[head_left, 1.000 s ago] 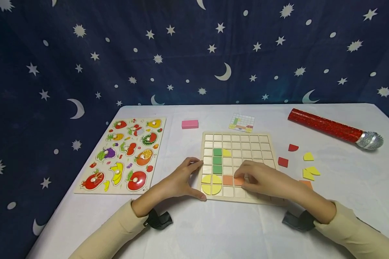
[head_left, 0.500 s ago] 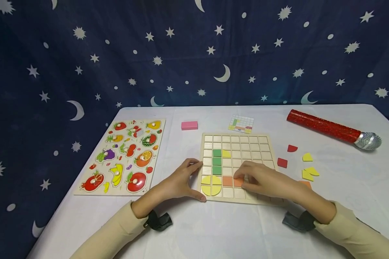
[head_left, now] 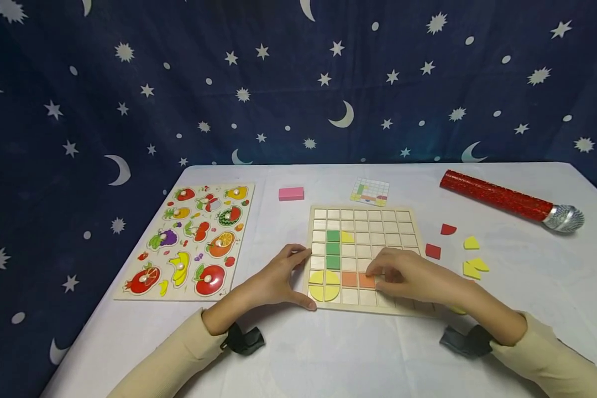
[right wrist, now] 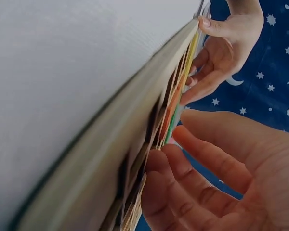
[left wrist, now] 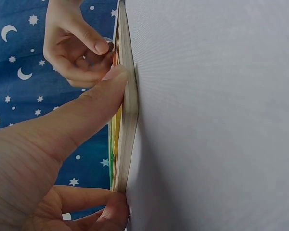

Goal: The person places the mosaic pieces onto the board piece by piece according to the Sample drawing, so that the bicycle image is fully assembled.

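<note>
My left hand stays at the near left corner of a wooden grid board, its thumb at the corner and its fingertips along the left edge. My right hand is low over the board, fingertips beside the right one of two orange square tiles in the grid. In the right wrist view nothing shows between that hand's thumb and fingers. Four yellow quarter-round tiles form a circle at the near left. Green squares stand in a column, with a yellow tile beside the top one.
Right of the board lie red tiles and several yellow tiles. Behind it are a small pattern card and a pink block. A fruit puzzle lies left; a red microphone lies back right.
My right hand has shifted slightly right, showing more of the second orange tile. Its forearm now covers most of the loose orange piece and shows a yellow one near the wrist. The left hand stays put.
</note>
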`<state>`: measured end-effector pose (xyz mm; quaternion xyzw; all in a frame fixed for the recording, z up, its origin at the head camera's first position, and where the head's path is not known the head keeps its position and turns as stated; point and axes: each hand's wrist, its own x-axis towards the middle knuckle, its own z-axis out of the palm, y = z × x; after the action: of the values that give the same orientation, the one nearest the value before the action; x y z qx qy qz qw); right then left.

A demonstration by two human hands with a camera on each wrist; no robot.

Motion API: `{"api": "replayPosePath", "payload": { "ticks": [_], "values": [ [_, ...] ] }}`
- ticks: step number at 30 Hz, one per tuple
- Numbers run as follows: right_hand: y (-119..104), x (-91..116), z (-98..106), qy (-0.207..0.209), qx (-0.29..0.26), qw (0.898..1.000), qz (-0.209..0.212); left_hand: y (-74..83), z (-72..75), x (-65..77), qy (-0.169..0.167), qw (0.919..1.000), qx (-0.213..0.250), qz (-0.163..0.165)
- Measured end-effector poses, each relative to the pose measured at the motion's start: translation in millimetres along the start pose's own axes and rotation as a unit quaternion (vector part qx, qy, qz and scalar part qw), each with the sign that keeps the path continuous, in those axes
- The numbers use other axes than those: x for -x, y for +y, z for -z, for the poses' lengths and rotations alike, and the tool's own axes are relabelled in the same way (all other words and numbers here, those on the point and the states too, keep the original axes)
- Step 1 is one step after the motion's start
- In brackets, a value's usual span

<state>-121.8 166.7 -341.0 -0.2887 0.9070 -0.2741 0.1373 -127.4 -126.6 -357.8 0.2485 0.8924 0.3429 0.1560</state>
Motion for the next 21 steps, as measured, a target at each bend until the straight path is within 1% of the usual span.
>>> {"api": "replayPosePath", "payload": {
  "ticks": [9,16,21],
  "values": [
    [4.0,14.9,15.4,0.006,-0.005,1.0,-0.002,0.0,0.2,0.6,0.0,1.0,-0.001,-0.005],
    [17.7,28.1,28.8,0.026,0.001,0.999,0.021,0.1,0.2,0.4,-0.002,1.0,0.0,-0.005],
    [26.1,37.1,38.5,0.034,-0.005,0.999,-0.002,0.2,0.3,0.3,-0.001,1.0,-0.001,-0.008]
  ]
}}
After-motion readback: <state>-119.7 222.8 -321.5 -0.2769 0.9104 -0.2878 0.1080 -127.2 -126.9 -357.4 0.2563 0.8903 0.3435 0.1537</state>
